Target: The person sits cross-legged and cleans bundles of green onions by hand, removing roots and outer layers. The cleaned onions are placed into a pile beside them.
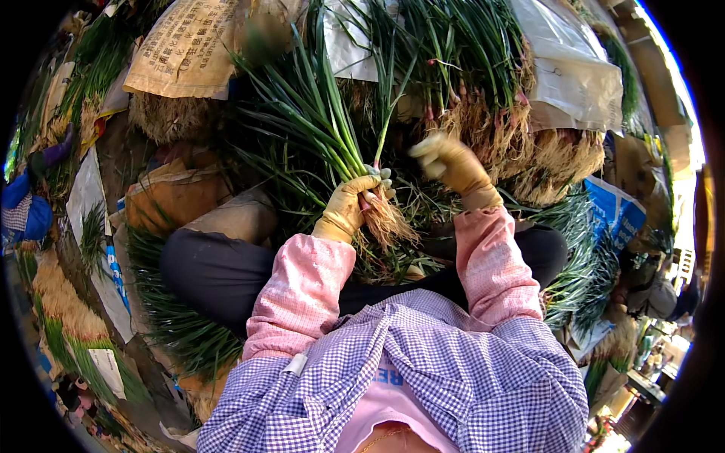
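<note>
My left hand [352, 205], in a yellowish glove with grey-blue fingertips, grips a bunch of green allium plants [334, 122] around its pale lower stems. The leaves fan up and to the left, and tan roots [385, 223] hang below the fingers. My right hand [450, 163], gloved too and blurred, is raised to the right of the bunch, apart from it, with its fingers bent; whether it holds anything cannot be told. Just beyond it lies a pile of similar plants [476, 62] with reddish stem bases and long tan roots.
Loose leaves [294, 175] litter the ground between my crossed legs. A printed tan sack [181, 51] covers rooted bundles at upper left; a whitish sheet [572, 73] covers others at upper right. More bundles [187, 323] lie at left. A person in blue [28, 209] is at far left.
</note>
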Action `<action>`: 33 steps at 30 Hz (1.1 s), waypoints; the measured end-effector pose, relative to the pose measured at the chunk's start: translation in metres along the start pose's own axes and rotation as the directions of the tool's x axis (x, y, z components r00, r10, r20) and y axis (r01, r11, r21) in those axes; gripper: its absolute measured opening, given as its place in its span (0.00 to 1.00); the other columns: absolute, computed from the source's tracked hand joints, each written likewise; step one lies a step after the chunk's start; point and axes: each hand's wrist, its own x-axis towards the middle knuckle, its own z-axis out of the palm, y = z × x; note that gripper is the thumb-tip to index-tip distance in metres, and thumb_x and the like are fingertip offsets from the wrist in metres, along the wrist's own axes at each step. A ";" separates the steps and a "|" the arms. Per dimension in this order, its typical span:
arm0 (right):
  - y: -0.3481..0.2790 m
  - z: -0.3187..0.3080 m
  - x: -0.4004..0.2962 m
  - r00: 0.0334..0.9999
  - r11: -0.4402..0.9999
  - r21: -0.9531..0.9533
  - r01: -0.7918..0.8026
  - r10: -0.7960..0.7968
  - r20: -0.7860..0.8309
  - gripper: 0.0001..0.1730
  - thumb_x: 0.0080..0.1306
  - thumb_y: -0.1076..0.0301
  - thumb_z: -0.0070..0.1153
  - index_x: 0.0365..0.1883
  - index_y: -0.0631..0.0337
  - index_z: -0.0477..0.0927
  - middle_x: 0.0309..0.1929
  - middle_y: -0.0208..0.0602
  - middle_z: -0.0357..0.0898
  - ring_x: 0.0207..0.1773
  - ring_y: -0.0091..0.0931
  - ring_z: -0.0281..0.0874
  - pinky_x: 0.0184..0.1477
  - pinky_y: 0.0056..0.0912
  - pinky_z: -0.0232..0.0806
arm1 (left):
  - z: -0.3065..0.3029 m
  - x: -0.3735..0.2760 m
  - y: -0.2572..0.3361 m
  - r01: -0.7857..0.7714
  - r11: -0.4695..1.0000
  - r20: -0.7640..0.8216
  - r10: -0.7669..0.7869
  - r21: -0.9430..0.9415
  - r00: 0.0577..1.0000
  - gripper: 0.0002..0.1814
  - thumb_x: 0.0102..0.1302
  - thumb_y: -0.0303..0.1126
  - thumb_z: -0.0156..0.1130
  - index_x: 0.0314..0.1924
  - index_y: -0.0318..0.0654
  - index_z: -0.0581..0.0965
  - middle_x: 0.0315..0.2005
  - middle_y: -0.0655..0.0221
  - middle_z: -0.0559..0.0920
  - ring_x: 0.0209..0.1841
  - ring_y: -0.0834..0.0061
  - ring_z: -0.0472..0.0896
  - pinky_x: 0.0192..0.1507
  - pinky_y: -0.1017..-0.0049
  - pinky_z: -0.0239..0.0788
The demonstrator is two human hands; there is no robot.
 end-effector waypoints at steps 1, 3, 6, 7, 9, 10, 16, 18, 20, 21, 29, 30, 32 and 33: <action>0.027 0.002 -0.006 0.903 0.586 -0.689 -0.427 0.320 -0.287 0.13 0.66 0.61 0.52 0.39 0.60 0.81 0.33 0.30 0.79 0.23 0.18 0.67 0.27 0.19 0.63 | 0.005 -0.004 0.002 0.039 0.998 -0.021 -0.040 -0.040 0.999 0.10 0.55 0.20 0.60 0.39 0.36 0.76 0.41 0.59 0.81 0.36 0.67 0.82 0.45 0.62 0.77; 0.042 -0.004 0.001 0.907 0.793 -0.511 -0.331 0.117 -0.406 0.18 0.64 0.58 0.55 0.47 0.61 0.79 0.34 0.30 0.79 0.28 0.20 0.72 0.29 0.20 0.66 | -0.003 0.002 -0.006 0.026 0.999 0.057 -0.028 0.036 0.998 0.10 0.56 0.20 0.59 0.40 0.36 0.76 0.41 0.59 0.81 0.36 0.68 0.82 0.46 0.62 0.76; 0.032 0.050 0.003 0.963 0.917 -0.299 -0.264 0.269 -0.026 0.22 0.65 0.54 0.55 0.48 0.63 0.77 0.35 0.27 0.79 0.29 0.19 0.73 0.32 0.25 0.69 | -0.011 -0.001 -0.008 0.146 0.971 0.008 -0.150 0.192 0.989 0.09 0.55 0.21 0.61 0.37 0.36 0.77 0.30 0.65 0.81 0.28 0.73 0.80 0.33 0.75 0.74; 0.052 0.044 0.011 0.985 0.912 -0.377 -0.162 0.170 -0.013 0.19 0.65 0.55 0.52 0.46 0.61 0.78 0.34 0.33 0.81 0.31 0.27 0.77 0.35 0.35 0.70 | -0.009 0.002 -0.007 0.147 0.951 -0.023 -0.147 0.274 0.989 0.08 0.54 0.21 0.62 0.36 0.37 0.78 0.27 0.67 0.81 0.25 0.74 0.79 0.29 0.78 0.72; 0.068 0.029 0.008 0.919 0.370 -0.904 -0.216 -0.235 -0.316 0.14 0.66 0.59 0.49 0.42 0.58 0.78 0.33 0.42 0.81 0.35 0.37 0.79 0.38 0.42 0.70 | -0.011 0.004 0.005 0.124 0.798 -0.202 -0.003 0.590 0.979 0.08 0.53 0.22 0.64 0.35 0.37 0.78 0.23 0.70 0.79 0.20 0.79 0.75 0.23 0.81 0.68; 0.048 0.047 0.002 0.893 0.181 -0.902 -0.391 -0.161 -0.419 0.10 0.65 0.63 0.47 0.39 0.57 0.76 0.34 0.49 0.79 0.39 0.44 0.78 0.40 0.43 0.69 | -0.015 0.003 0.009 0.086 0.859 -0.140 -0.017 0.505 0.990 0.09 0.52 0.22 0.65 0.35 0.37 0.78 0.22 0.71 0.78 0.20 0.79 0.75 0.23 0.81 0.68; 0.085 0.050 -0.014 0.994 0.052 -0.992 -0.111 0.018 -0.110 0.12 0.59 0.64 0.53 0.40 0.58 0.77 0.34 0.46 0.80 0.36 0.41 0.79 0.38 0.41 0.70 | -0.005 0.008 0.001 -0.123 0.972 0.064 0.112 0.201 0.992 0.06 0.54 0.22 0.60 0.34 0.36 0.77 0.23 0.70 0.78 0.32 0.76 0.79 0.36 0.74 0.75; 0.109 -0.028 -0.011 0.947 0.177 -0.944 -0.277 0.218 -0.237 0.12 0.59 0.58 0.56 0.29 0.59 0.78 0.25 0.37 0.80 0.26 0.31 0.76 0.30 0.35 0.69 | 0.012 0.000 0.008 -0.111 0.994 0.120 0.113 -0.022 0.986 0.03 0.53 0.22 0.59 0.30 0.34 0.76 0.23 0.67 0.77 0.34 0.71 0.77 0.45 0.66 0.74; 0.092 -0.039 0.003 0.943 0.680 -0.673 -0.291 0.323 -0.081 0.17 0.63 0.55 0.53 0.43 0.59 0.78 0.29 0.30 0.79 0.30 0.23 0.74 0.31 0.24 0.67 | 0.008 0.006 0.016 -0.092 0.994 0.413 0.111 -0.065 0.904 0.02 0.50 0.22 0.61 0.23 0.33 0.76 0.18 0.66 0.75 0.26 0.68 0.73 0.37 0.70 0.71; 0.079 -0.011 0.006 0.945 0.935 -0.191 -0.299 0.262 -0.198 0.18 0.65 0.54 0.51 0.43 0.59 0.78 0.25 0.26 0.76 0.26 0.19 0.69 0.27 0.22 0.64 | 0.019 -0.012 0.013 -0.060 0.991 0.201 0.084 -0.120 0.976 0.05 0.47 0.22 0.62 0.19 0.32 0.75 0.16 0.65 0.73 0.24 0.67 0.73 0.32 0.72 0.68; 0.067 0.061 0.053 0.987 0.888 0.432 -0.159 0.157 0.039 0.09 0.66 0.66 0.49 0.35 0.62 0.77 0.31 0.35 0.78 0.32 0.28 0.76 0.37 0.30 0.72 | 0.013 -0.026 0.009 0.009 0.997 0.110 0.000 -0.079 0.994 0.07 0.49 0.24 0.58 0.16 0.32 0.74 0.18 0.61 0.78 0.20 0.69 0.76 0.30 0.73 0.72; 0.071 0.074 0.050 0.984 0.988 0.151 -0.037 0.063 -0.165 0.10 0.65 0.65 0.49 0.34 0.63 0.77 0.31 0.34 0.79 0.32 0.27 0.77 0.37 0.30 0.72 | 0.013 -0.026 0.007 -0.021 0.992 0.183 0.044 -0.126 0.982 0.05 0.50 0.25 0.58 0.19 0.33 0.75 0.17 0.61 0.77 0.20 0.68 0.76 0.30 0.72 0.73; 0.081 0.064 0.051 0.960 0.673 -0.715 -0.191 -0.024 -0.279 0.13 0.61 0.63 0.51 0.37 0.63 0.79 0.35 0.44 0.81 0.38 0.35 0.80 0.41 0.34 0.71 | 0.015 -0.027 0.010 -0.049 0.996 0.265 0.067 -0.073 0.962 0.05 0.51 0.26 0.59 0.28 0.33 0.74 0.16 0.62 0.76 0.21 0.68 0.77 0.30 0.72 0.73; 0.066 0.072 0.041 0.962 0.194 -0.944 -0.267 -0.008 -0.274 0.14 0.59 0.62 0.52 0.39 0.61 0.80 0.37 0.47 0.81 0.41 0.39 0.80 0.44 0.37 0.71 | 0.021 -0.037 0.020 -0.059 0.998 0.265 0.050 0.026 0.963 0.09 0.51 0.26 0.60 0.33 0.33 0.74 0.16 0.63 0.76 0.22 0.69 0.77 0.31 0.71 0.74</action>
